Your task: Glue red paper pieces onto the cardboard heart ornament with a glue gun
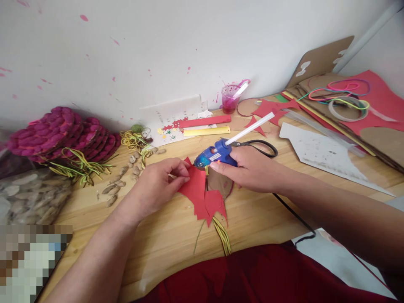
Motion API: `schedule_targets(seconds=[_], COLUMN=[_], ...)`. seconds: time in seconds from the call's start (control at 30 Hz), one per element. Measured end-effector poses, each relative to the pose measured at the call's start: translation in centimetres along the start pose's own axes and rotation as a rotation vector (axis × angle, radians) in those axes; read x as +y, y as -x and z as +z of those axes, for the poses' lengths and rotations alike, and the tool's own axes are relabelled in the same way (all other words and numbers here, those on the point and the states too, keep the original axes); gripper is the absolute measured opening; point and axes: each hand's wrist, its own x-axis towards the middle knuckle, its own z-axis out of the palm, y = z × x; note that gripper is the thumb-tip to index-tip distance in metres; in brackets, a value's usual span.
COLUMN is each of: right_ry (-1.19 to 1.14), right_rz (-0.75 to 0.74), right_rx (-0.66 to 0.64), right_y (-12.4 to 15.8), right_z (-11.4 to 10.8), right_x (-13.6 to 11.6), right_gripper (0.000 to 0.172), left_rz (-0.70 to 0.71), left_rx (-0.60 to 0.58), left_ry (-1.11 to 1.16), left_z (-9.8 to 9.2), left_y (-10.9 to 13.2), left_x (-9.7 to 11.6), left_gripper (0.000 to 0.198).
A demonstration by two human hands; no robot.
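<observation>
Currently: your left grip [159,185], pinching red paper cutout [196,187]; right grip [257,168], around blue hot-glue gun [221,154]; step, apparently gluing; next, likely needing steady nozzle [196,163] control.

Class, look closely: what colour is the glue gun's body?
The glue gun has a blue body, clearest in the head view.

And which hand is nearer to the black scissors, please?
Right. The right hand, around the blue glue gun, is just in front of the scissors; whether it touches them is unclear. The left hand is farther left, holding the red paper.
</observation>
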Motion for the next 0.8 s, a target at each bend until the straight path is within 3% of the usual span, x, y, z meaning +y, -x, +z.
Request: schedule_targets(seconds=[0.1,0.2,0.3,0.47,0.6,0.8], right_ry=[-0.007,0.005,0.023,0.021,0.028,0.044], right_rz=[-0.021,-0.024,-0.021,-0.002,0.051,0.084], right_rx=[0.003,0.003,-0.007,-0.022,-0.023,-0.013], right_y=[0.0,0.0,0.1,0.1,0.0,-0.3], right_z=[0.1,0.1,0.0,-0.3,-0.5,-0.5], right_x=[0.0,0.0,-0.1,-0.3,-0.4,-0.5], right_gripper=[0.042,0.041,0.04,0.041,0.042,0.045], left_rz=[0.008,0.061,0.155,0.287,0.374,0.366], left_rx=[-0.001,-0.007,-0.019,-0.047,-0.059,-0.14], left_ry=[0.04,0.021,-0.089,-0.279,-0.438,-0.553], left_z=[0.1,0.2,0.2,0.3,0.9,1.3], left_y=[0.1,0.3,0.4,0.6,1.0,1.5], left_x=[0.5,1.0,1.5,1.6,1.8,3.4], left_gripper=[0.004,0.012,0.025,0.029,0.046,0.049])
